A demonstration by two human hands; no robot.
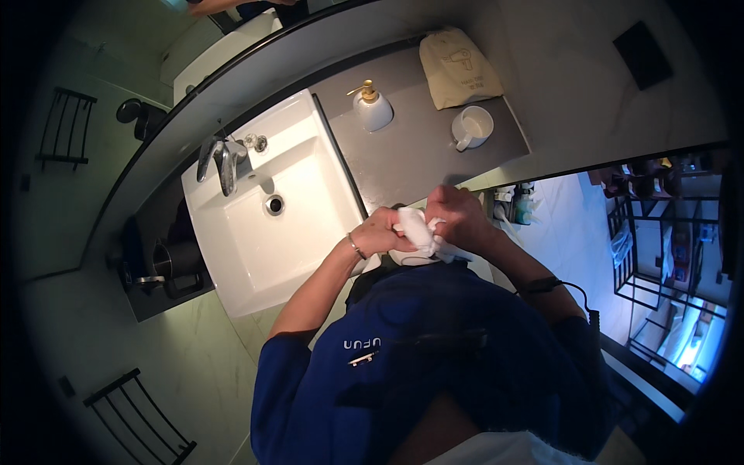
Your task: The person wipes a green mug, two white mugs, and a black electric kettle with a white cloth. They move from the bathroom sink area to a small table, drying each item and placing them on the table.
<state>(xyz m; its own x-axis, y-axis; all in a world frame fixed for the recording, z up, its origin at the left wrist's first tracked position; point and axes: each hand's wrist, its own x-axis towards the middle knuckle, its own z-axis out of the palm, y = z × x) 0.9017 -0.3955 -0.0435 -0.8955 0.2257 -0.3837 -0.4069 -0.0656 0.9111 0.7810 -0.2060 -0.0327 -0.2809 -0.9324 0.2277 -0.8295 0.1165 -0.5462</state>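
Observation:
In front of the dark blue shirt, both of my hands meet over a bunched white cloth (419, 231). My left hand (379, 233), with a bracelet at the wrist, grips its left side. On the right, my right hand (459, 220) is closed on the cloth's other side, knuckles up. Whether the cloth wraps around something is hidden by the fingers. Just below it, close to the shirt, part of a white rounded object (410, 257) shows; I cannot tell what it is. The white washbasin (302, 232) lies to the left of my hands.
A chrome faucet (225, 163) stands on the basin. On the grey counter (395, 165) are a white soap dispenser (373, 110), a white mug (474, 128) and a drawstring hair-dryer bag (462, 70). A dark kettle (174, 261) sits left of the basin. Bottles (523, 206) stand beyond my right hand.

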